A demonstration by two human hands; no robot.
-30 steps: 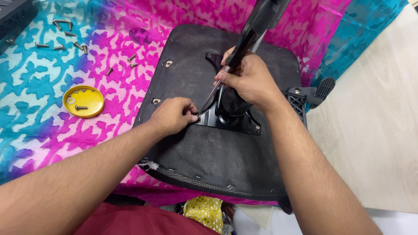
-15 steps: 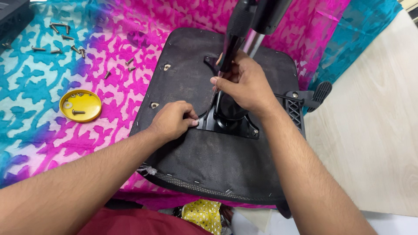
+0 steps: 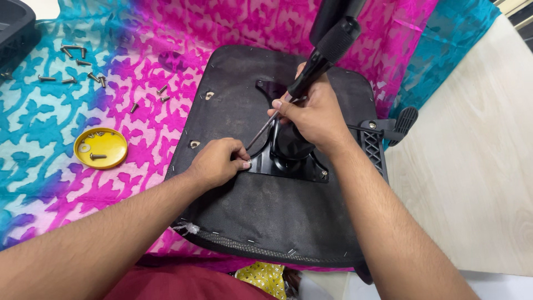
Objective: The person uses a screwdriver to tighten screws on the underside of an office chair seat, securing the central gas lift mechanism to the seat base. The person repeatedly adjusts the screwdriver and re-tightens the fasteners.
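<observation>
Both hands work one black-handled steel screwdriver [image 3: 311, 72]: right hand [image 3: 311, 114] fisted around its shaft, left hand [image 3: 217, 162] pinching its tip at the black metal seat plate [image 3: 288, 164], handle slanting up-right, tip down-left.

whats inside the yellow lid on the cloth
The yellow lid holds one dark screw, a pale washer and some small bits near its upper rim, too small to identify.

The right hand [image 3: 313, 114] now grips the screwdriver [image 3: 311, 69] lower on its handle, which tilts further right than a second ago. The left hand [image 3: 216, 164] pinches closer to the tip.
</observation>
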